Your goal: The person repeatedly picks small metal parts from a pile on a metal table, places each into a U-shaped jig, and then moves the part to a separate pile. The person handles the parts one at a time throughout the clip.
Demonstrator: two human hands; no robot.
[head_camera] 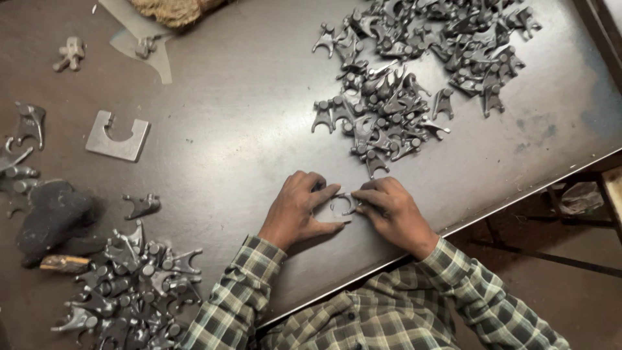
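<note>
Dim, soft light falls from above, leaving a pale sheen across the dark metal table (pixel 259 116) (no harsh glare); edges bend slightly, and focus stays fairly sharp.

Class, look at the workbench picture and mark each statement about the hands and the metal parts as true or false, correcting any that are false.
1. Both hands hold one small forked metal part between them. True: the left hand and the right hand meet on it.
2. The flat notched metal plate lies in the person's right hand. False: it lies alone on the table, far left of both hands.
3. A large heap of forked parts lies beyond the hands. True.
4. The table holds only one heap. False: a second heap lies near the left sleeve.
5. The sleeves are plain white. False: they are checked green.
</note>
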